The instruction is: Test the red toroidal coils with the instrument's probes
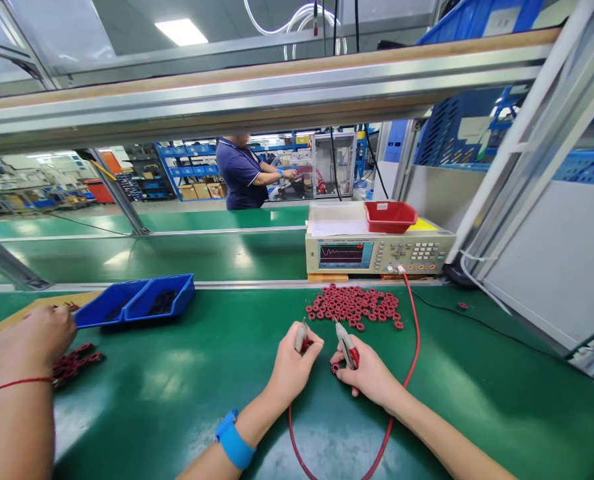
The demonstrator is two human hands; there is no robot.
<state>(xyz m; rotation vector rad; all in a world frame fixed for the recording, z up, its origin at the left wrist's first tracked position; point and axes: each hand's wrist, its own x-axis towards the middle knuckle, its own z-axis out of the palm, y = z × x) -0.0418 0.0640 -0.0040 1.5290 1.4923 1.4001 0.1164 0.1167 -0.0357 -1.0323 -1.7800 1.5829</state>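
My left hand (297, 358), with a blue strap on its wrist, is closed around a grey and red test clip (301, 336). Another grey and red test clip (347, 346) is gripped in my right hand (367, 369), its tip pointing up and forward. Under the fingers of that hand sits a small red toothed ring (335, 368), which looks like a wound motor stator. Just beyond both hands, a pile of similar red rings (354, 305) lies on the green bench. A red cable (415, 333) loops below my hands and runs up to a tester.
The bench tester (381, 255) with a lit screen stands behind the pile, carrying a red tray (391, 217). Blue bins (161, 298) hold dark parts at left. A co-worker's hand (29, 343) is beside more red rings (77, 363). Another person (241, 173) stands across the bench.
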